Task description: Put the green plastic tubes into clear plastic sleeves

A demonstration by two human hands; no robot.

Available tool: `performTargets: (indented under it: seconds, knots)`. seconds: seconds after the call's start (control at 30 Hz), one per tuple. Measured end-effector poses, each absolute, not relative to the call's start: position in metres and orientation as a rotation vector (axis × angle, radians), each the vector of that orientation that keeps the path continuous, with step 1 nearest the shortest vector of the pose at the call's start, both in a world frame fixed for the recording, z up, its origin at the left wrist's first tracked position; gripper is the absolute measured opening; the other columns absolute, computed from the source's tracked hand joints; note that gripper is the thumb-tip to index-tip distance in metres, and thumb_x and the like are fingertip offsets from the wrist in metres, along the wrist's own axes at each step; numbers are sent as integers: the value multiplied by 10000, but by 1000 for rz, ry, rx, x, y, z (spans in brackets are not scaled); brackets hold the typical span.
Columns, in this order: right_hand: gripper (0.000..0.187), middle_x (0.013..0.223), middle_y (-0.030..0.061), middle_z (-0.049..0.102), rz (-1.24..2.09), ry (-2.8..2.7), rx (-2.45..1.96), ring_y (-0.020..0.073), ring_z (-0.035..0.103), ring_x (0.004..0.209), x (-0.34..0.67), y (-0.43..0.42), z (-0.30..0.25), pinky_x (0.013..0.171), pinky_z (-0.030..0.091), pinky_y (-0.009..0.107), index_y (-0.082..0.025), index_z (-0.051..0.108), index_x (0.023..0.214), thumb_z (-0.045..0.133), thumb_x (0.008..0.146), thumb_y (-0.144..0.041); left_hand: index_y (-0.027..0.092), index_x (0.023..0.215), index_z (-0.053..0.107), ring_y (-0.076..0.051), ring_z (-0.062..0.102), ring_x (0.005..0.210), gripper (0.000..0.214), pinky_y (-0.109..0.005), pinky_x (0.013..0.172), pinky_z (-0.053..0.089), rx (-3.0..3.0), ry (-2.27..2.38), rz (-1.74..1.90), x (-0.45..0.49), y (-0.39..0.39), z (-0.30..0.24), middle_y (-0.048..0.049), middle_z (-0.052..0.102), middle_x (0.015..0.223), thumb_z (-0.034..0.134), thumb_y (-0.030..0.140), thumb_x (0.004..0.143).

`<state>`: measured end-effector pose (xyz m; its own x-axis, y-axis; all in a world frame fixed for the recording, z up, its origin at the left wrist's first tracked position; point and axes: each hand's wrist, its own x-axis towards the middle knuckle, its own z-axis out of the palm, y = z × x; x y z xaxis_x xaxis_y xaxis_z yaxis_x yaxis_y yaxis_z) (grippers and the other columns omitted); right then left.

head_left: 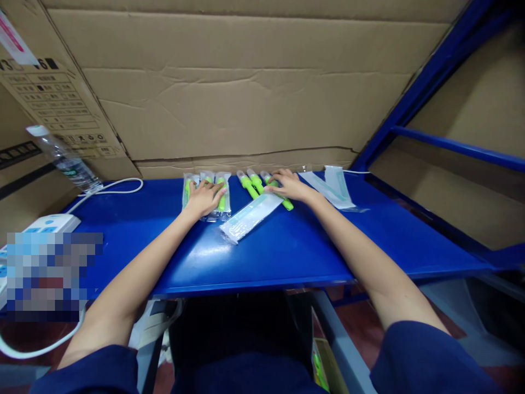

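Note:
My left hand (204, 198) lies with fingers spread over several clear packets (222, 197), set side by side, each with a bright green stick inside. My right hand (290, 186) has its thumb and fingers around a loose bright green stick with a clear cap (288, 205). Two similar green sticks (250, 187) lie just to its left. Below the right thumb, a flat clear sleeve with a pale green-and-white insert (252, 216) lies slanted on the blue table (262, 268). Whether the thumb touches that sleeve, I cannot tell.
More flat sleeves (337, 187) lie right of my right hand. At the left are a clear water bottle (69, 161), a white power strip (57, 223) and its white cable (123, 183). Cardboard (246, 109) walls the back; a blue metal frame (410, 98) stands at the right.

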<state>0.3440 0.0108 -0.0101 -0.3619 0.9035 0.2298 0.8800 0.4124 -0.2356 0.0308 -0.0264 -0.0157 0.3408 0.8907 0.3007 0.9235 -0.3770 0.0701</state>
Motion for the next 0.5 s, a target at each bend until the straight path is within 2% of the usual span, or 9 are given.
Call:
performTargets:
  seconds: [0.17, 0.33, 0.4, 0.5]
  knots:
    - [417, 1509, 162, 480, 248, -2439, -1564, 363, 397, 1442, 353, 11, -10, 1171, 296, 535, -190, 707, 1133, 727, 848, -493, 275, 1465, 549, -367, 484, 1366, 598, -694, 1134, 243, -2480, -1682, -435, 30, -26, -18, -140, 646, 1407, 192, 517, 1050]
    - [339, 1501, 171, 493, 314, -2351, -1507, 365, 410, 1445, 349, 13, -12, 1173, 301, 543, -177, 708, 886, 772, 788, -495, 267, 1470, 545, -361, 488, 1361, 581, -692, 1137, 245, -2482, -1693, -451, 30, -28, -18, -138, 644, 1408, 212, 500, 1055]
    - [358, 1434, 187, 551, 361, -2287, -1417, 359, 483, 1385, 347, 14, -11, 1156, 340, 512, -168, 667, 782, 796, 742, -500, 254, 1470, 545, -363, 487, 1361, 578, -696, 1128, 258, -2480, -1693, -439, 30, -29, -17, -144, 645, 1404, 214, 489, 1058]
    - [426, 1099, 148, 704, 584, -2162, -1264, 297, 653, 1106, 343, 14, -7, 1009, 478, 444, -174, 614, 743, 780, 724, -566, 251, 1477, 534, -372, 478, 1370, 578, -707, 1113, 272, -2481, -1682, -411, 29, -29, -18, -152, 640, 1408, 210, 485, 1060]
